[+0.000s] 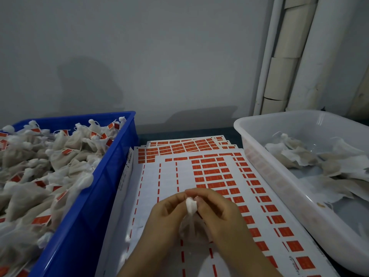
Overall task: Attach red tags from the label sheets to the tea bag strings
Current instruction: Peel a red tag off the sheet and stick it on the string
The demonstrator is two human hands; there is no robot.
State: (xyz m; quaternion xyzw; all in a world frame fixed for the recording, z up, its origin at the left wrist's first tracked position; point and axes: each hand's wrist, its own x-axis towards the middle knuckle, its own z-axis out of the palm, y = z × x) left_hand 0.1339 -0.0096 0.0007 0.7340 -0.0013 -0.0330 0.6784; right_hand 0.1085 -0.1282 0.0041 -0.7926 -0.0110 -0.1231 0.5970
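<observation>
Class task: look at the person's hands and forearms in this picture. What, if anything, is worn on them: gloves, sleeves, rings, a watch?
Nothing worn shows. The left hand and right hand are bare, with no gloves and no rings in view. The left forearm and right forearm are uncovered to the picture's edge: no sleeve, watch or bracelet.

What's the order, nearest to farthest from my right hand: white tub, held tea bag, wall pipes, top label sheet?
1. tea bag, pinched by right hand
2. top label sheet, just beneath
3. white tub, to the right
4. wall pipes, back right
</observation>
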